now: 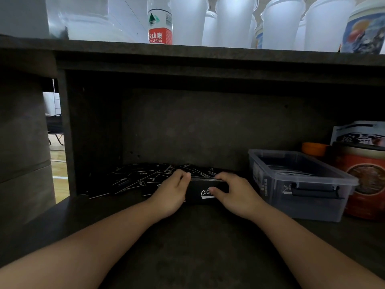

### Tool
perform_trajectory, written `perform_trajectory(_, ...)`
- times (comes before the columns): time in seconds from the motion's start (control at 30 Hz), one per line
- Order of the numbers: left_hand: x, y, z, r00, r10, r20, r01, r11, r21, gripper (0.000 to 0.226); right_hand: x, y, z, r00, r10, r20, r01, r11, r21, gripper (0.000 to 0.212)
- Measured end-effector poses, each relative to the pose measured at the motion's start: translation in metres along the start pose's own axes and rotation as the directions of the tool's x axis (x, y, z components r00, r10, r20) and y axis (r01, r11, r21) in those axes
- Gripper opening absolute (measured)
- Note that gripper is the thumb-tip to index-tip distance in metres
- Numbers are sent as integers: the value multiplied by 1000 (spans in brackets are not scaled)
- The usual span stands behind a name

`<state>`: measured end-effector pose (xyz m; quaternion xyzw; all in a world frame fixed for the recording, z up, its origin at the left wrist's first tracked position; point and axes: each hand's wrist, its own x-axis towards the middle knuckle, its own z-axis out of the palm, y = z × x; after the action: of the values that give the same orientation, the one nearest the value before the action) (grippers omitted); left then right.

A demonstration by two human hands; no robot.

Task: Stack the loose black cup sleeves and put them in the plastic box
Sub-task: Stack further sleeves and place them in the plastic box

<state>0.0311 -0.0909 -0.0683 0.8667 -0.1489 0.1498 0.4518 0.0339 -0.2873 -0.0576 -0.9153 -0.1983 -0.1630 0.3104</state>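
Note:
A stack of flat black cup sleeves with white lettering stands on edge on the dark shelf, held between both hands. My left hand grips its left end, fingers curled over the top. My right hand grips the right end, thumb on the front face. Behind and to the left, several loose black sleeves lie scattered flat on the shelf. The clear plastic box stands open to the right of my hands, with black sleeves inside it.
A red tin and a printed pouch stand right of the box, an orange lid behind it. The shelf's back wall is close behind the sleeves. On the counter above stand a water bottle and white cups.

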Motion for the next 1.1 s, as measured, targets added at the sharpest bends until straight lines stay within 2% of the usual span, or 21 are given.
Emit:
perform_trajectory(0.07,-1,3,4,999,-10,-30,11,999,34,29,0,-1,0,1000,5,-1,-5,1000,2,23)
perform_trajectory(0.17,3,4,-3,999,2,-47,4,993,122,41,0,-2,-2,999,-2,39,1,1000,16,9)
perform_trajectory(0.27,14,-6,-27,950,23,-312,57,968,243,52,-2,-3,-3,998,-7,67,5,1000,29,9)
perform_trajectory(0.33,24,-29,-47,895,99,-435,98,908,407,43,-2,-3,-4,998,-1,70,-1,1000,25,11)
perform_trajectory(0.37,27,-43,-56,911,71,-406,153,856,494,46,-2,-3,-4,997,1,71,-3,1000,25,11)
perform_trajectory(0.43,29,-65,-66,950,-173,-261,300,741,601,73,-3,-3,-5,997,7,80,-9,1000,30,12)
perform_trajectory(0.5,29,-72,-66,914,-387,-119,362,651,667,84,-3,-3,-5,996,5,91,-9,999,36,11)
perform_trajectory(0.6,29,-63,-62,908,-417,-32,317,638,701,83,-3,-2,-6,995,-1,95,-2,999,32,12)
perform_trajectory(0.7,27,-58,-56,928,-372,7,272,690,671,79,-3,-1,-6,995,-4,98,1,1000,30,12)
perform_trajectory(0.77,21,-49,-53,952,-307,17,207,681,703,75,-3,-1,-6,995,-10,99,7,999,31,12)
perform_trajectory(0.87,13,-27,-47,993,-101,57,20,635,773,55,-3,0,-8,994,-16,106,11,999,46,11)
perform_trajectory(0.97,10,-18,-41,994,101,36,-97,713,694,40,-4,0,-10,993,-19,118,12,998,57,4)
perform_trajectory(1.03,13,-23,-41,978,197,-74,-104,758,644,52,-4,0,-11,993,-26,119,19,998,62,3)
perform_trajectory(1.1,15,-31,-45,976,168,-139,-51,795,604,78,-5,0,-12,993,-38,113,31,997,64,4)
